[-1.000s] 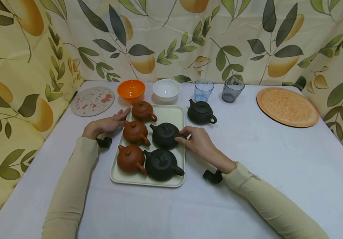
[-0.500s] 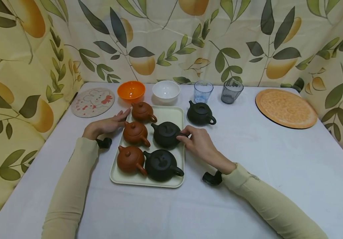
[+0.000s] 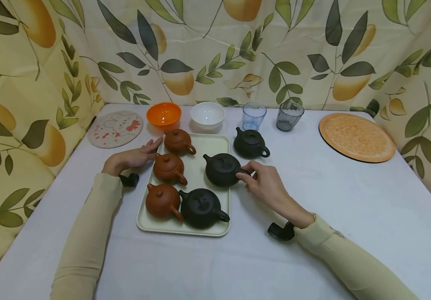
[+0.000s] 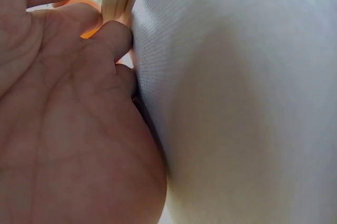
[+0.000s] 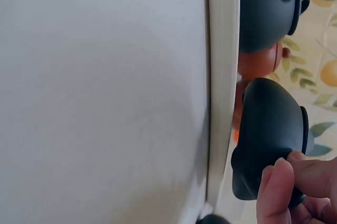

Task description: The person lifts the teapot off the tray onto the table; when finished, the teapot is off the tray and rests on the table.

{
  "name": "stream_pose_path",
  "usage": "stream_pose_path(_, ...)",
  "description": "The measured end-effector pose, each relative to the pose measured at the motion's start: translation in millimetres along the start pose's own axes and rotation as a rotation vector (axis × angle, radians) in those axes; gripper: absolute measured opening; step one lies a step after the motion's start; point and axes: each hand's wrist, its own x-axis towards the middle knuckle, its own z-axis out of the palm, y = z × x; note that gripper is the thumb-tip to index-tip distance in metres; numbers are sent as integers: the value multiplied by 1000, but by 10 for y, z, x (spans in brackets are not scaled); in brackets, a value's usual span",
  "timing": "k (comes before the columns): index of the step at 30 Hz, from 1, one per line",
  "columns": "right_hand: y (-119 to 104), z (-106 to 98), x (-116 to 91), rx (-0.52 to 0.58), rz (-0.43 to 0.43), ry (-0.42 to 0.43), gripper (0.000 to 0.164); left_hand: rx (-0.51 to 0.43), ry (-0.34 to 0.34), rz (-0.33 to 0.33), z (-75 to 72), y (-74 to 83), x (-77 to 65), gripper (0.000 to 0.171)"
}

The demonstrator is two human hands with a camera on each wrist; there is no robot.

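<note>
My right hand (image 3: pixel 266 183) pinches the handle of a black teapot (image 3: pixel 221 169), which overhangs the right rim of the cream tray (image 3: pixel 196 143). In the right wrist view, this teapot (image 5: pixel 268 134) appears raised at about rim height, with my thumb and fingers on its handle. On the tray stand several reddish-brown teapots (image 3: pixel 168 167) in a column at the left, and a larger black teapot (image 3: pixel 201 208) at the front right. My left hand (image 3: pixel 133 158) touches the tray's left edge near its far corner, fingers mostly straight; the left wrist view shows mainly my palm (image 4: pixel 68 118).
Another black teapot (image 3: pixel 251 143) stands just right of the tray. Behind are an orange bowl (image 3: pixel 164 116), a white bowl (image 3: pixel 208 115), a blue glass (image 3: pixel 254 116) and a grey glass (image 3: pixel 289 116). A rabbit mat (image 3: pixel 115 129) lies left, an orange round mat (image 3: pixel 357 137) right.
My right hand has moved right, carrying the black teapot from over the tray's middle to its right rim. The left hand stays at the tray's edge.
</note>
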Motion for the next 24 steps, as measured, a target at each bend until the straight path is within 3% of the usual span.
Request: stream_pose_path(24, 438, -539, -446, -123, 198, 47, 23, 4, -14, -4, -20, 12, -9, 68)
